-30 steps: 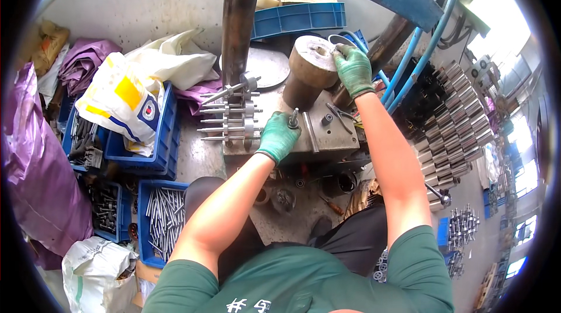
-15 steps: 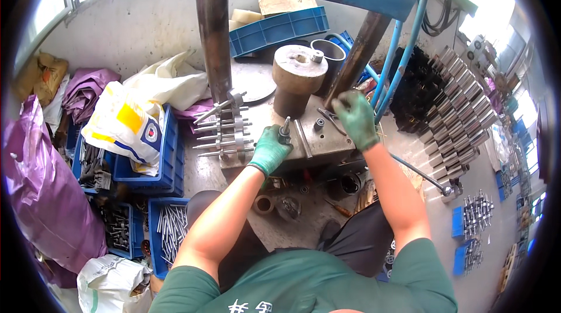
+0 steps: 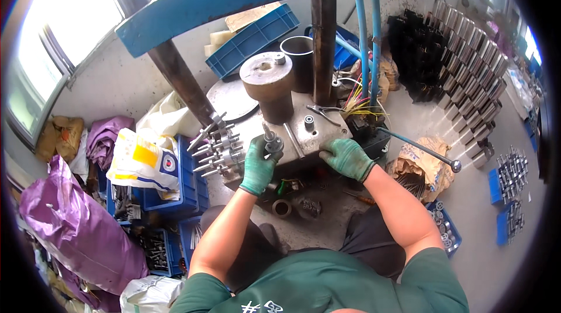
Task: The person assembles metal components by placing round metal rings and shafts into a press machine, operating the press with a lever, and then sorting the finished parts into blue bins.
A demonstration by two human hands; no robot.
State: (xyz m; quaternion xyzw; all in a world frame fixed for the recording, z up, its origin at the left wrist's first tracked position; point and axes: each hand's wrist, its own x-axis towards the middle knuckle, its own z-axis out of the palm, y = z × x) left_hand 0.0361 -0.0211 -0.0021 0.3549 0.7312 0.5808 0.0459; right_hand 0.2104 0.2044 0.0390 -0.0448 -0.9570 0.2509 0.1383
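Observation:
My left hand (image 3: 259,164), in a green glove, is closed around a short metal shaft (image 3: 270,138) with a wider collar, its thin end pointing up at the front edge of the steel press bed (image 3: 304,105). My right hand (image 3: 347,158), gloved alike, is at the bed's front right corner with fingers curled in; whatever they may hold is hidden. Between the hands lies a plain metal rod (image 3: 294,140). Behind it stand a small bushing (image 3: 308,121) and a pair of pliers (image 3: 326,113). Left of my left hand are several finished-looking shafts with round collars (image 3: 221,152), stacked together.
A thick steel cylinder (image 3: 267,82) stands on the bed under the blue press beam (image 3: 234,6). Blue crates (image 3: 190,176) and a purple sack (image 3: 82,228) are at the left. A lever with a ball end (image 3: 421,150) juts out right, near stacked metal tubes (image 3: 467,68).
My right hand has come down and toward me from above the pliers to the bed's front corner. My left hand still holds the shaft. The whole view has turned.

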